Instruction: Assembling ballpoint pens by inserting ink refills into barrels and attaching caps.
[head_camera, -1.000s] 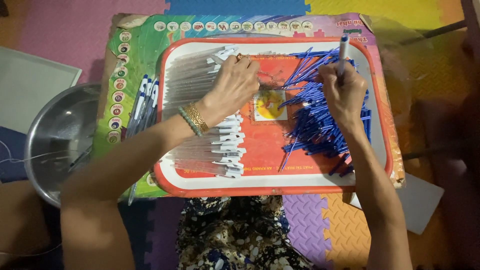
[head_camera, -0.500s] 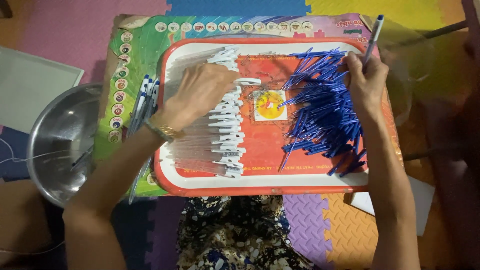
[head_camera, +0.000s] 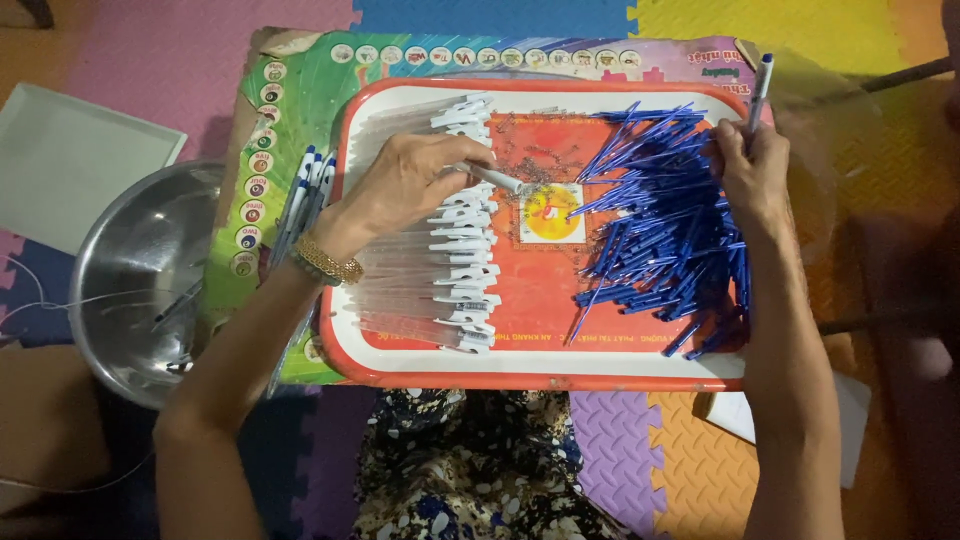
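At the near rim of the red tray (head_camera: 540, 380), a strip of bare floor lies between the clear pen barrels (head_camera: 420, 290) and the blue refills (head_camera: 660, 240). The left hand (head_camera: 400, 185) pinches one clear barrel (head_camera: 495, 178) over that row. The right hand (head_camera: 755, 180), by the far right rim, is closed around an upright pen (head_camera: 762, 85).

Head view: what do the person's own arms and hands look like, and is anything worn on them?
Both arms are bare, with no sleeves showing and no gloves on the hands. The left hand has a gold-coloured beaded bracelet around its wrist. The right hand and its wrist show no jewellery or watch.
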